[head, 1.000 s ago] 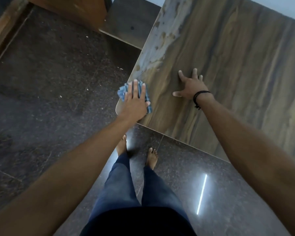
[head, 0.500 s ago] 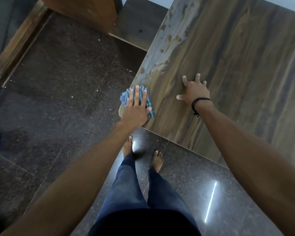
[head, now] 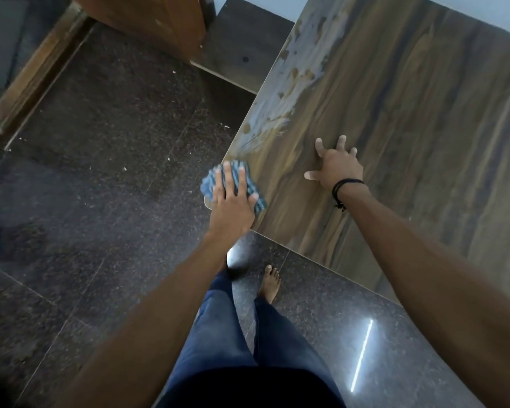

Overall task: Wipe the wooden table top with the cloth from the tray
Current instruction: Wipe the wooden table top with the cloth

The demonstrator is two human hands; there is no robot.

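Head view (only view).

Cloth: blue striped, bunched, on the near left corner of the table top. Part of it hangs past the edge over the floor. No tray in frame.

Pale wet film runs up the left edge of the table top, from just beyond the cloth toward the far corner. The rest of the wood looks dry; I judge the wipe to be well short of done.

Risks:
- The cloth is pinned only by a flat palm, not gripped. A stroke outward over the corner would likely drag it off onto the floor.
- Bunched cloth means a narrow contact patch. Passes set too far apart would leave streaks in the film.
- Bare feet on a glossy floor: any drip off the edge could make footing slick.
- The braced hand may print the wood and hide the patch under it from the cloth.

Hands:
- Left hand: arm extended, palm down, fingers straight and slightly apart, pressing on the cloth. No curl round it.
- Right hand: arm extended, fingers splayed, tips on bare wood, well right of the cloth. Holds nothing. Black band at the wrist.
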